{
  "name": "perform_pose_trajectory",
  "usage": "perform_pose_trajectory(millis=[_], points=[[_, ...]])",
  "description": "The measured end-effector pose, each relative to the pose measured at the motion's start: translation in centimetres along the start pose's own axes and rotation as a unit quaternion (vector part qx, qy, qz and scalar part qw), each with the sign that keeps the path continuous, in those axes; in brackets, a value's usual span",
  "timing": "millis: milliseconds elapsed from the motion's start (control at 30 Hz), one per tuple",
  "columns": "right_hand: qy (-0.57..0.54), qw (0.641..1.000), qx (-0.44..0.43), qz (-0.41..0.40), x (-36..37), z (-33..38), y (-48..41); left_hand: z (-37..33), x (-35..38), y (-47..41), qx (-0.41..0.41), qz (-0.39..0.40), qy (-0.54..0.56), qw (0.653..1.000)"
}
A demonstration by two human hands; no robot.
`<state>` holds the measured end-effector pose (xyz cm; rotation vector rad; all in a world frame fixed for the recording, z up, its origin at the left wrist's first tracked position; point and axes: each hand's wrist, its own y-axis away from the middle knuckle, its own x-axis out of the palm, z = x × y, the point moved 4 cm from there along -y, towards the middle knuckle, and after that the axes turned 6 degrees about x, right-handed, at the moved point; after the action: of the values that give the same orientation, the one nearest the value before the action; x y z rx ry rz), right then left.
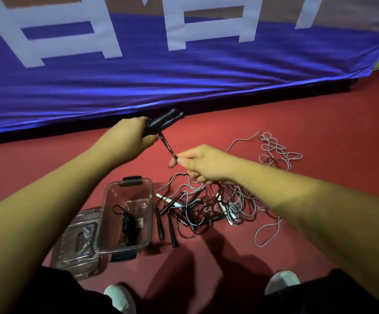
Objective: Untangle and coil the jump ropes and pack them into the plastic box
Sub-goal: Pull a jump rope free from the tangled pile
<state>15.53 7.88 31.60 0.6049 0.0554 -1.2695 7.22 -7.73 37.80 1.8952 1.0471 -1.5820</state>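
Both shoes [120, 299] sit at the bottom edge, just below the box [127, 193], with bare forearms reaching out over it. Only 1 view, from the head.

Open on the red floor [297, 114], the box is clear plastic; its lid [77, 250] lies flat against its left side. Inside rests 1 coiled black rope [128, 225], so at least 1 rope looks packed.

Up and just right of the box, the left hand [128, 137] is closed tight around 2 black handles [164, 121], their ends sticking out past the fingers. A short black cord [167, 145] runs taut from them down to the right hand [201, 165], above and right of the box, which pinches it between thumb and fingertips, the other fingers curled; more cord trails from under that hand.

Right of the box lies the tangle [206, 205]: black and grey cords knotted together, 2 black handles along the box's right wall, white handles among the loops. A looser grey rope [274, 150] sprawls further right and up.

My read: this rope is being drawn out for coiling, with 1 done and most of the pile untouched, several ropes left to separate, coil and pack
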Motion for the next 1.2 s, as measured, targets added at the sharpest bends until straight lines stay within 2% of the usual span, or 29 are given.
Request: perform_pose_trajectory(millis=[133, 200, 267, 400, 500, 600, 667, 767, 900, 1067, 1200], points=[[0.214, 0.971, -0.081, -0.063, 1.8, 3.0, -0.2, 1.3, 2.5, -0.5, -0.04, 0.013, -0.079, 0.996], [0.25, 0.96, -0.105, -0.068, 1.5, 3.9, 0.2, 0.9, 3.1, -0.4, -0.036, 0.009, -0.136, 0.99], [0.289, 0.947, -0.115, -0.078, 0.5, 4.5, 0.7, 0.1, 3.7, -0.1, -0.018, 0.038, -0.197, 0.979], [0.339, 0.923, -0.125, -0.131, -2.2, 4.4, 1.3, -3.1, 5.6, 1.1, 0.097, 0.205, -0.255, 0.94], [0.331, 0.925, -0.127, -0.138, -3.4, 3.6, 1.5, -5.5, 5.6, 1.8, 0.202, 0.242, -0.247, 0.917], [0.254, 0.95, -0.128, -0.127, -4.6, 3.4, 1.8, -5.8, 4.8, 1.8, 0.239, 0.247, -0.15, 0.927], [0.13, 0.979, -0.109, -0.115, -5.3, 3.0, 2.0, -5.7, 3.9, 2.0, 0.226, 0.243, 0.014, 0.943], [-0.008, 0.994, -0.07, -0.08, -5.2, 2.3, 1.7, -6.4, 2.3, 2.6, 0.173, 0.193, 0.21, 0.943], [-0.087, 0.995, -0.021, -0.044, -4.8, 1.6, 1.2, -6.9, 1.0, 3.1, 0.119, 0.131, 0.235, 0.956], [-0.185, 0.981, 0.018, 0.056, -3.2, 0.7, 1.2, -5.3, 0.6, 2.5, 0.046, 0.112, 0.36, 0.925], [-0.14, 0.989, 0.008, 0.047, -2.0, 0.8, 0.9, -3.7, 0.9, 1.4, -0.017, 0.058, 0.395, 0.917]])
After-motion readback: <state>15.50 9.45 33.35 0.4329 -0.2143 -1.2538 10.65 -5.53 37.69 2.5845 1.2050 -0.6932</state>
